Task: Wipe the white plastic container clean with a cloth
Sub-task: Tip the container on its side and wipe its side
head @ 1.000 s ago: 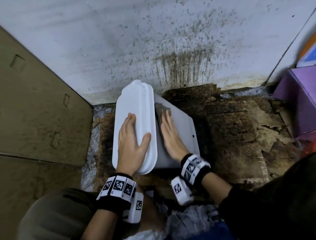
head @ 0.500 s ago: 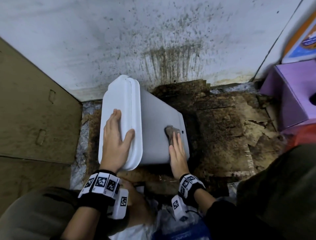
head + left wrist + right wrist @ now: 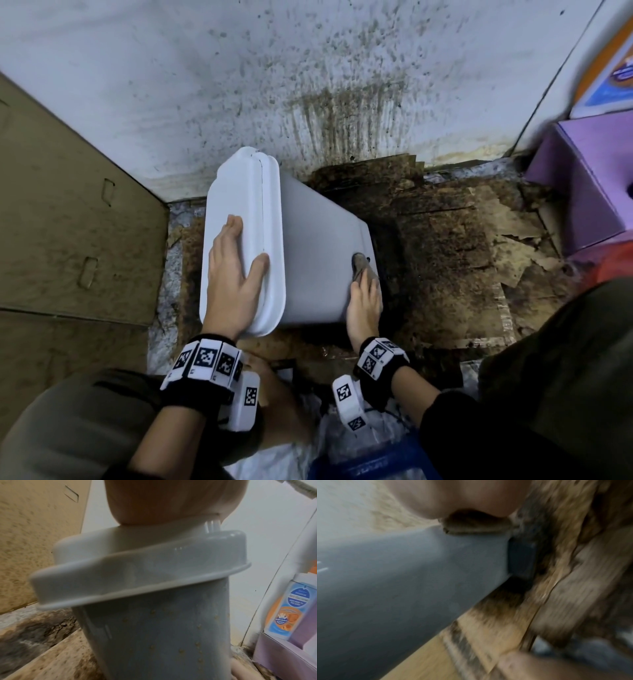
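The head view looks steeply down from above on the container [image 3: 308, 253] and both hands. The left wrist view sits close below its lid [image 3: 137, 566], facing the wall. The blurred right wrist view hugs the container's side near the cloth [image 3: 476, 524]; all three share the container.

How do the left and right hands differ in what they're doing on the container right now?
The left hand lies bare and flat on the lid end of the white container; the right hand presses a dark cloth near the base edge. The left thumb is spread; the right fingers lie together. Both touch the container.
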A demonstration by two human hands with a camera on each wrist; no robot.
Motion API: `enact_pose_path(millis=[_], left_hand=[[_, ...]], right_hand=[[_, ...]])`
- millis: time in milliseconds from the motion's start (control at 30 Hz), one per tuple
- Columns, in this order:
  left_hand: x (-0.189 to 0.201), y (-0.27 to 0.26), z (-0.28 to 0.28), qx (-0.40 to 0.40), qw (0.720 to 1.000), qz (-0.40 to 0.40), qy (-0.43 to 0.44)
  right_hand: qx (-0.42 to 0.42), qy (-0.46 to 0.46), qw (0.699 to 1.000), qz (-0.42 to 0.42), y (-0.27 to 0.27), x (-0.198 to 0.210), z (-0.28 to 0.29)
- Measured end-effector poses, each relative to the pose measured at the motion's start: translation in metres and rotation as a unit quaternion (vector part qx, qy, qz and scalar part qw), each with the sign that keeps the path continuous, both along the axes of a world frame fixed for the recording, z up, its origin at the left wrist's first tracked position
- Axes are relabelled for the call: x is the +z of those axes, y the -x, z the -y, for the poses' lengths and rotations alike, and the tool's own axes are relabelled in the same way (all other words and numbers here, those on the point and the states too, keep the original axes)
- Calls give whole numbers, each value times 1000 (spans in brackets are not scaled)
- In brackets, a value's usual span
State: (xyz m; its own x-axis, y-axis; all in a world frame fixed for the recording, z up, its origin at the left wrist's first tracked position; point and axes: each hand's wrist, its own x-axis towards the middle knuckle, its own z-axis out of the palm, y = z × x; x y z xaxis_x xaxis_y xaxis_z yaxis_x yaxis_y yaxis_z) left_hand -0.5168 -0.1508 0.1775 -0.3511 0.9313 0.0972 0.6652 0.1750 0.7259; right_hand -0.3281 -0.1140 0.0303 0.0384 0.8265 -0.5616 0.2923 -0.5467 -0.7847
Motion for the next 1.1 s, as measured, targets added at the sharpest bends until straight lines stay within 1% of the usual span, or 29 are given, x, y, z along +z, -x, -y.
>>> enact_pose_path(millis=[67,133,200,300,367,433,500,567,600,633,667,733,767,800,900,967,1033,1100], left_hand=[[0,0,0,1,1000,-3,3],[-1,0,0,3,1000,-7,6],[-1,1,0,4,1000,-5,6],[-1,4,1,6,1000,-1,10],[0,4,2,8,1000,-1,12],[0,4,2,8,1000,0,13],[0,4,2,7,1000,1,15],[0,4,2,6,1000,5,15],[-1,5,2,6,1000,8,13],[-1,5,3,7,1000,10,11],[0,5,3,8,1000,12,9],[0,4,2,7,1000,12,8],[0,3,2,5,1000,13,8],[1,1,1,3,1000,15,6],[2,-4,-1,3,1000,22,2],[2,-6,-1,11,999,33,0],[4,-7,-2,27,998,47,10],[6,-8,-3,36,997,59,20]], right_hand=[[-11,-27,999,-18,16,23,12],[-7,-74,997,-31,33,46,27],[26,-135,990,-43,48,71,41],[107,-235,965,-49,64,98,60],[127,-258,956,-52,65,100,65],[148,-285,946,-39,56,90,65],[199,-340,919,-7,40,78,61],[255,-372,892,24,21,60,53],[269,-370,888,35,11,48,49],[269,-360,892,43,2,34,46],[255,-342,903,47,-5,20,43],[203,-278,938,36,-17,-1,37],[187,-238,953,30,-20,-7,34],[188,-204,960,35,-23,-11,30],[216,-158,959,94,-24,-20,23],[202,-161,958,125,-18,-21,23],[189,-154,961,133,-9,-16,25],[187,-146,963,126,1,-1,28]])
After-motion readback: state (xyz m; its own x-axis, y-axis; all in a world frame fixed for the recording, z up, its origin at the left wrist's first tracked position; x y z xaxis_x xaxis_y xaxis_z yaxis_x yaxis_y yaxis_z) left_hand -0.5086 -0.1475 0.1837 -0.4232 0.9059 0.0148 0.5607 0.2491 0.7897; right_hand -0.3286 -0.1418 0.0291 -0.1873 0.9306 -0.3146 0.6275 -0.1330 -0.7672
